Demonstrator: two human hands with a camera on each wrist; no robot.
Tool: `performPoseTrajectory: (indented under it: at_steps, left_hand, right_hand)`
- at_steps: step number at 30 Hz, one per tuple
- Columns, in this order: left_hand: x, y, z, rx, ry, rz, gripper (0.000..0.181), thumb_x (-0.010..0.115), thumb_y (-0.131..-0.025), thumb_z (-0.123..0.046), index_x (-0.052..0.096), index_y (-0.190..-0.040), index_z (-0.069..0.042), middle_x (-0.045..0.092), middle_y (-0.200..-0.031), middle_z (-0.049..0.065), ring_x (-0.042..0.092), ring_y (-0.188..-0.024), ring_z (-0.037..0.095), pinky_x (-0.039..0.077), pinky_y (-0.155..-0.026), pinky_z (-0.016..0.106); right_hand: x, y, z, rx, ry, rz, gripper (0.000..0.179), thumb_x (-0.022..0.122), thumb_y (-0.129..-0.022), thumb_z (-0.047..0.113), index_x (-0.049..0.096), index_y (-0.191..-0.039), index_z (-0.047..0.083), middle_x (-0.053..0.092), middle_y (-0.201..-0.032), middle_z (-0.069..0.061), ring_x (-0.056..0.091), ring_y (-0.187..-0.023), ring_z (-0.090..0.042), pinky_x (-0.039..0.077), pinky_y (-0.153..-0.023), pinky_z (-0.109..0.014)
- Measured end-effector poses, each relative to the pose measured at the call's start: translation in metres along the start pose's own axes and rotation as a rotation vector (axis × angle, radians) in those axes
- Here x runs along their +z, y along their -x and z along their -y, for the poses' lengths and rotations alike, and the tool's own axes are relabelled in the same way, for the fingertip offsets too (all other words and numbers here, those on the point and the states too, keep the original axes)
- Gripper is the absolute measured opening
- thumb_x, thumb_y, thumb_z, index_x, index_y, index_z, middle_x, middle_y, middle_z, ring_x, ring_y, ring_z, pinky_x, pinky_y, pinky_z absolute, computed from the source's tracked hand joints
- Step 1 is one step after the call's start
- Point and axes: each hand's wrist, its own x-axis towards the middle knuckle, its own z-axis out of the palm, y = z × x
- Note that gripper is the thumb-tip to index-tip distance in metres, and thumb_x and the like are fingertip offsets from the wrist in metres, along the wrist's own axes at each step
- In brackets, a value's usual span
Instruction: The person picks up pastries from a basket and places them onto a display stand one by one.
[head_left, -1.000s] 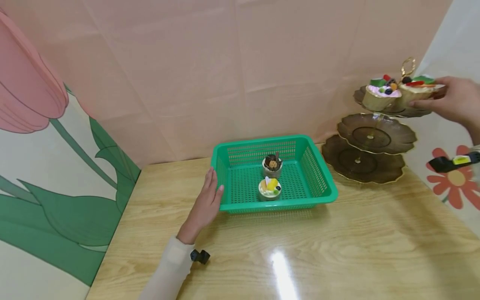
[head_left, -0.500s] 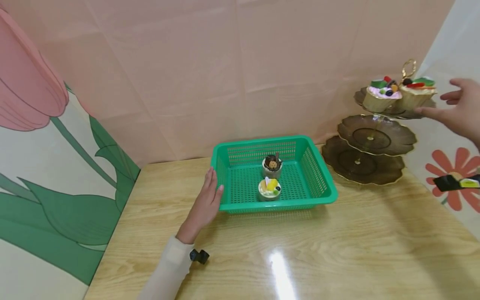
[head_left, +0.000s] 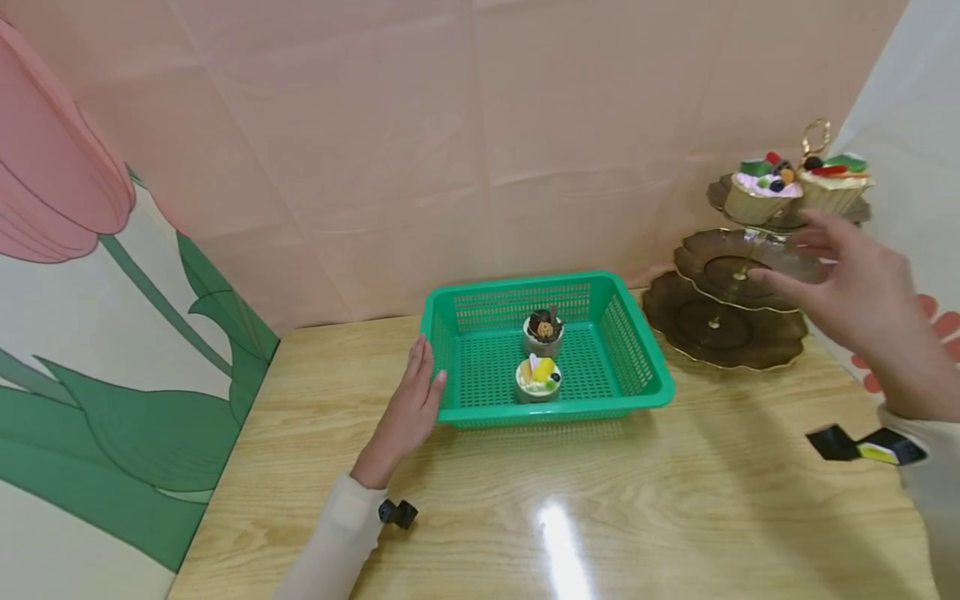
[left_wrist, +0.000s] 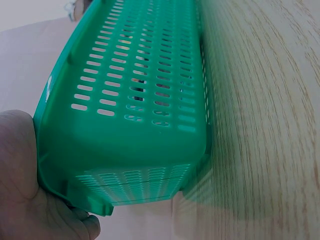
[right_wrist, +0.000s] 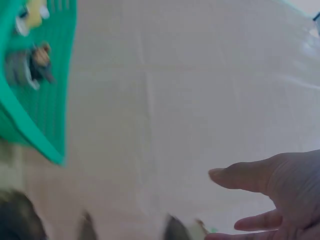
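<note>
My left hand [head_left: 408, 404] lies with straight fingers along the left end of a green plastic basket [head_left: 558, 407]; in the left wrist view the palm is right at the rim. Inside the basket sit two cupcakes: a chocolate-topped one [head_left: 543, 332] behind and a fruit-topped one [head_left: 537, 381] in front. My right hand [head_left: 862, 279], holding nothing, hangs before a three-tier stand [head_left: 716, 329] and partly covers its upper plates. On the top plate are a pink-cream cupcake [head_left: 761, 196] and a pale-cream cupcake [head_left: 832, 187]. Thumb and fingers are spread apart in the right wrist view.
A wood-grain table [head_left: 480, 500] carries the basket and stand. Behind them hangs a pink backdrop [head_left: 375, 167]; a tulip-printed panel [head_left: 135, 375] stands at left and a white flower-printed wall at right.
My right hand has let go of the pale-cream cupcake on the top plate, drawn back, then moved down and left in front of the stand. The left hand has stayed put.
</note>
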Motion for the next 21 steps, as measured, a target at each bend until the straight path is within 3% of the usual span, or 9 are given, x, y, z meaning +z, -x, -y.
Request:
performPoseTrajectory:
  at_steps: [2, 4, 5, 6, 9, 15, 21]
  left_hand:
    - [0.0, -0.001, 0.0, 0.009, -0.001, -0.002, 0.064, 0.029, -0.113, -0.034, 0.005, -0.16, 0.003, -0.005, -0.17, 0.013, -0.002, -0.156, 0.026, 0.013, -0.123, 0.05]
    - [-0.001, -0.001, 0.0, 0.016, -0.002, -0.004, 0.065, 0.029, -0.113, -0.034, 0.005, -0.16, 0.003, -0.005, -0.17, 0.014, -0.002, -0.156, 0.026, 0.014, -0.122, 0.051]
    - [-0.001, -0.001, 0.0, 0.018, -0.003, -0.005, 0.065, 0.029, -0.113, -0.034, 0.005, -0.16, 0.003, -0.005, -0.17, 0.014, -0.001, -0.156, 0.027, 0.014, -0.122, 0.051]
    - [-0.001, -0.001, 0.001, 0.018, -0.004, -0.006, 0.065, 0.029, -0.113, -0.034, 0.005, -0.16, 0.003, -0.005, -0.17, 0.014, -0.001, -0.156, 0.027, 0.014, -0.122, 0.051]
    - [0.0, 0.0, 0.001, 0.013, 0.001, -0.008, 0.063, 0.03, -0.114, -0.031, 0.006, -0.16, 0.003, -0.004, -0.17, 0.014, -0.001, -0.156, 0.026, 0.013, -0.123, 0.051]
    - [0.0, 0.002, 0.001, -0.002, -0.01, -0.005, 0.062, 0.03, -0.114, -0.032, 0.006, -0.161, 0.002, -0.004, -0.17, 0.013, -0.001, -0.156, 0.026, 0.012, -0.123, 0.049]
    - [-0.001, 0.003, -0.001, 0.002, -0.002, -0.003, 0.063, 0.03, -0.114, -0.032, 0.006, -0.161, 0.002, -0.005, -0.17, 0.013, -0.002, -0.156, 0.026, 0.012, -0.123, 0.049]
  right_hand:
    - [0.015, 0.008, 0.004, -0.04, -0.036, -0.012, 0.081, 0.077, -0.092, 0.03, 0.035, -0.156, 0.003, 0.06, -0.131, -0.033, 0.062, -0.115, -0.043, 0.043, -0.092, -0.046]
    - [0.03, 0.015, 0.009, -0.075, -0.068, -0.005, 0.078, 0.08, -0.09, 0.027, 0.041, -0.152, 0.001, 0.062, -0.128, -0.032, 0.065, -0.111, -0.043, 0.045, -0.088, -0.043]
    - [0.037, 0.018, 0.012, -0.096, -0.073, -0.003, 0.076, 0.081, -0.089, 0.024, 0.044, -0.15, 0.0, 0.063, -0.126, -0.031, 0.061, -0.109, -0.053, 0.046, -0.085, -0.041]
    - [0.044, 0.02, 0.014, -0.123, -0.084, -0.001, 0.074, 0.082, -0.088, 0.021, 0.046, -0.148, -0.002, 0.064, -0.123, -0.032, 0.062, -0.107, -0.052, 0.047, -0.084, -0.042]
    - [0.064, 0.026, 0.021, -0.176, -0.104, 0.049, 0.073, 0.083, -0.087, 0.018, 0.047, -0.146, -0.004, 0.063, -0.122, -0.032, 0.062, -0.108, -0.051, 0.048, -0.087, -0.062]
    - [0.095, 0.034, 0.031, -0.25, -0.122, 0.147, 0.07, 0.084, -0.086, 0.018, 0.049, -0.143, -0.006, 0.064, -0.121, -0.03, 0.063, -0.11, -0.047, 0.049, -0.09, -0.063]
    - [0.119, 0.038, 0.043, -0.328, -0.133, 0.223, 0.068, 0.085, -0.085, 0.019, 0.054, -0.14, -0.005, 0.066, -0.123, -0.028, 0.066, -0.108, -0.045, 0.052, -0.085, -0.062]
